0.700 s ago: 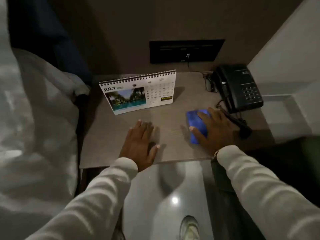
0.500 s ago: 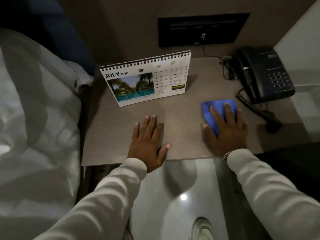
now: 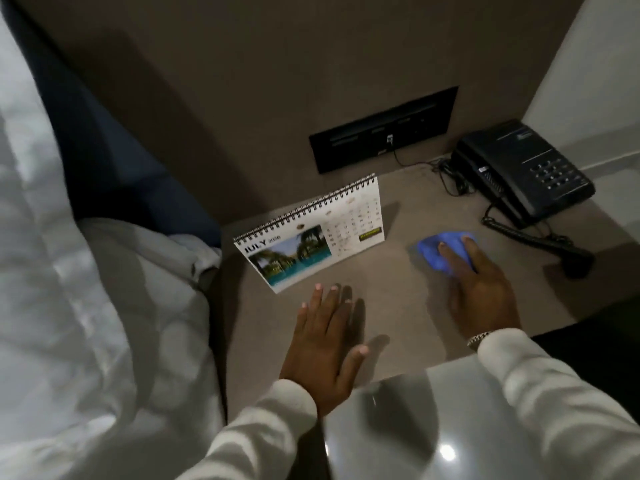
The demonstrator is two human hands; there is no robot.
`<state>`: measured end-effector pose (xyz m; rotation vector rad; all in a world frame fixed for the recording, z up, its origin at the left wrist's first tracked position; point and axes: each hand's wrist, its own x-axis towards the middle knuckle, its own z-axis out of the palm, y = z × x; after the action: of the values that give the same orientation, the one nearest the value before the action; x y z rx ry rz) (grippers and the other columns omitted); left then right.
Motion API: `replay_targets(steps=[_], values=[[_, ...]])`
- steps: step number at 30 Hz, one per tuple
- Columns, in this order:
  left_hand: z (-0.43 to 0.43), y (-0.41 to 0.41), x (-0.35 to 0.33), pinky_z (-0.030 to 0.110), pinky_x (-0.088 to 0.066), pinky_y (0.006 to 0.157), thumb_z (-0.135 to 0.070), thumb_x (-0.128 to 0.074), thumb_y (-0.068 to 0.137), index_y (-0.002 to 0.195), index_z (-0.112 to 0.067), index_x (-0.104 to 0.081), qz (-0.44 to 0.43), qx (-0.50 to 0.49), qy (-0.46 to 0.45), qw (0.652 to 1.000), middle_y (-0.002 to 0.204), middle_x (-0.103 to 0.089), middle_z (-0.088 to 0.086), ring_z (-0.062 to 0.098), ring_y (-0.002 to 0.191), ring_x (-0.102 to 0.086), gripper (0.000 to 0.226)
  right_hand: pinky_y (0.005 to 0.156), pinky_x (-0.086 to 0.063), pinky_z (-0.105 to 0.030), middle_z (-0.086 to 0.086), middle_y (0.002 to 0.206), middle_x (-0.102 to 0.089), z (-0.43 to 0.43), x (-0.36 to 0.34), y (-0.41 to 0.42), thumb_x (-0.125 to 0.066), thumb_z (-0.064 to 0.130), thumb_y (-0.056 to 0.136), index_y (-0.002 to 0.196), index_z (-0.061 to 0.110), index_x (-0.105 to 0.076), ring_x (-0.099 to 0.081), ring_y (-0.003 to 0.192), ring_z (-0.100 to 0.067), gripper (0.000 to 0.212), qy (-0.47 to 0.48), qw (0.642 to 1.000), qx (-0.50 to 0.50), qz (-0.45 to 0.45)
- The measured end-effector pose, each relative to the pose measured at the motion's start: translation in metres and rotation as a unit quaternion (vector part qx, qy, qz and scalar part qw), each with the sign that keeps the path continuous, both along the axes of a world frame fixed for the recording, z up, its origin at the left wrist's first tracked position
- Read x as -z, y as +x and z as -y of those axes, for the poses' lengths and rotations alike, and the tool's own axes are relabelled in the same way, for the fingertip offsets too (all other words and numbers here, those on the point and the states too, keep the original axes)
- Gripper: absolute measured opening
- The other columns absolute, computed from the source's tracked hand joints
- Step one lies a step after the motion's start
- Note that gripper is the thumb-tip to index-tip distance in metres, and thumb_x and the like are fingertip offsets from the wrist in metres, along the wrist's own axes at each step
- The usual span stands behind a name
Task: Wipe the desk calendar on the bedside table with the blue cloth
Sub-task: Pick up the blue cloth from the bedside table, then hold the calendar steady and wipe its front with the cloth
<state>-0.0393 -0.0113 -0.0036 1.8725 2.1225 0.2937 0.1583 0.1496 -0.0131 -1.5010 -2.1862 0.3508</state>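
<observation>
A spiral-bound desk calendar point(image 3: 311, 237) showing July and a pool photo stands upright on the brown bedside table point(image 3: 391, 306), toward its back left. My left hand point(image 3: 325, 344) lies flat on the table just in front of the calendar, fingers spread, holding nothing. The blue cloth point(image 3: 440, 249) lies on the table to the right of the calendar. My right hand point(image 3: 481, 289) rests on top of the cloth, its fingers pressing it to the surface; the cloth looks blurred.
A black telephone point(image 3: 523, 171) with a coiled cord sits at the table's back right. A black socket panel point(image 3: 384, 133) is set in the wall behind. White bedding point(image 3: 86, 306) lies to the left. A glossy floor point(image 3: 433, 427) shows below the table's front edge.
The camera has tilted and shifted, so the scene appears rotated. My right hand has slid the cloth slightly on the table. My left hand stays flat in front of the calendar.
</observation>
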Motion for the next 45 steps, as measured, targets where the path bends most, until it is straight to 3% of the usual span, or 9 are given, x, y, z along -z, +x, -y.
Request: replay_targets(steps=[2, 5, 9, 17, 24, 29, 34, 39, 45], values=[[0.005, -0.017, -0.024, 0.044, 0.000, 0.122, -0.061, -0.026, 0.091, 0.152, -0.024, -0.013, -0.004, 0.023, 0.044, 0.999, 0.162, -0.001, -0.002, 0.013, 0.149, 0.019, 0.073, 0.093, -0.052, -0.051, -0.025, 0.143, -0.048, 0.013, -0.018, -0.014, -0.044, 0.000, 0.077, 0.126, 0.007, -0.060, -0.059, 0.111, -0.048, 0.052, 0.012, 0.999, -0.004, -0.040], [0.006, -0.042, -0.054, 0.051, -0.007, 0.122, -0.058, -0.026, 0.093, 0.150, -0.015, -0.026, -0.036, 0.046, 0.109, 0.992, 0.163, -0.014, 0.009, 0.025, 0.152, 0.003, 0.072, 0.096, -0.050, -0.046, -0.021, 0.144, -0.049, 0.035, -0.031, -0.033, -0.052, -0.008, 0.080, 0.127, 0.010, -0.060, -0.059, 0.116, -0.042, 0.052, 0.030, 0.993, -0.015, -0.111], [-0.008, -0.084, -0.078, 0.052, -0.004, 0.121, -0.053, -0.034, 0.092, 0.150, -0.011, -0.025, -0.077, 0.060, 0.176, 0.980, 0.163, -0.014, 0.009, 0.026, 0.152, 0.002, 0.072, 0.102, -0.041, -0.031, -0.014, 0.146, -0.048, 0.062, -0.030, -0.051, -0.057, -0.009, 0.080, 0.130, 0.014, -0.058, -0.055, 0.123, -0.034, 0.055, 0.047, 0.984, -0.015, -0.170], [-0.073, -0.155, -0.091, 0.048, -0.006, 0.123, -0.067, -0.025, 0.085, 0.154, -0.008, 0.000, -0.218, 0.220, 0.049, 0.950, 0.164, 0.007, 0.010, 0.024, 0.150, 0.013, 0.094, 0.106, -0.035, -0.025, -0.006, 0.153, -0.039, 0.079, -0.012, -0.098, -0.055, -0.003, 0.087, 0.137, 0.023, -0.049, -0.046, 0.132, -0.023, 0.056, 0.068, 0.973, -0.025, -0.219], [-0.097, -0.168, -0.098, 0.042, -0.004, 0.124, -0.069, -0.038, 0.082, 0.152, -0.003, 0.004, -0.225, 0.313, 0.040, 0.922, 0.163, 0.006, 0.013, 0.026, 0.151, 0.009, 0.105, 0.113, -0.027, -0.024, -0.008, 0.159, -0.025, 0.083, 0.012, -0.144, -0.046, 0.005, 0.092, 0.143, 0.029, -0.037, -0.023, 0.142, -0.007, 0.058, 0.076, 0.958, -0.038, -0.274], [-0.113, -0.165, -0.102, 0.040, 0.000, 0.124, -0.072, -0.042, 0.078, 0.151, 0.000, 0.008, -0.231, 0.350, 0.008, 0.908, 0.162, 0.013, 0.016, 0.028, 0.151, 0.013, 0.114, 0.117, -0.029, -0.037, -0.011, 0.161, -0.017, 0.077, 0.019, -0.175, -0.041, 0.006, 0.091, 0.146, 0.031, -0.031, -0.017, 0.148, -0.020, 0.062, 0.075, 0.951, -0.036, -0.298], [-0.115, -0.167, -0.095, 0.039, -0.003, 0.124, -0.068, -0.047, 0.079, 0.151, 0.001, 0.006, -0.191, 0.366, 0.008, 0.911, 0.163, 0.010, 0.015, 0.026, 0.151, 0.012, 0.113, 0.116, -0.030, -0.052, -0.011, 0.163, -0.003, 0.074, 0.031, -0.202, -0.050, 0.008, 0.093, 0.148, 0.038, -0.020, -0.002, 0.150, -0.028, 0.070, 0.054, 0.953, -0.032, -0.295], [-0.118, -0.171, -0.089, 0.031, -0.009, 0.122, -0.069, -0.050, 0.077, 0.152, -0.009, 0.010, -0.133, 0.357, 0.005, 0.925, 0.164, 0.012, 0.004, 0.015, 0.151, 0.013, 0.114, 0.117, -0.016, -0.050, -0.008, 0.164, 0.000, 0.068, 0.038, -0.230, -0.054, 0.021, 0.092, 0.148, 0.040, -0.018, 0.000, 0.149, -0.038, 0.069, 0.041, 0.956, 0.007, -0.291], [-0.121, -0.173, -0.088, 0.029, -0.010, 0.121, -0.068, -0.052, 0.077, 0.153, -0.012, 0.011, -0.104, 0.358, 0.002, 0.928, 0.164, 0.012, 0.001, 0.011, 0.151, 0.012, 0.113, 0.120, -0.019, -0.046, -0.008, 0.163, -0.001, 0.077, 0.039, -0.244, -0.049, 0.010, 0.091, 0.147, 0.032, -0.026, -0.001, 0.150, -0.034, 0.065, 0.037, 0.940, 0.037, -0.338]])
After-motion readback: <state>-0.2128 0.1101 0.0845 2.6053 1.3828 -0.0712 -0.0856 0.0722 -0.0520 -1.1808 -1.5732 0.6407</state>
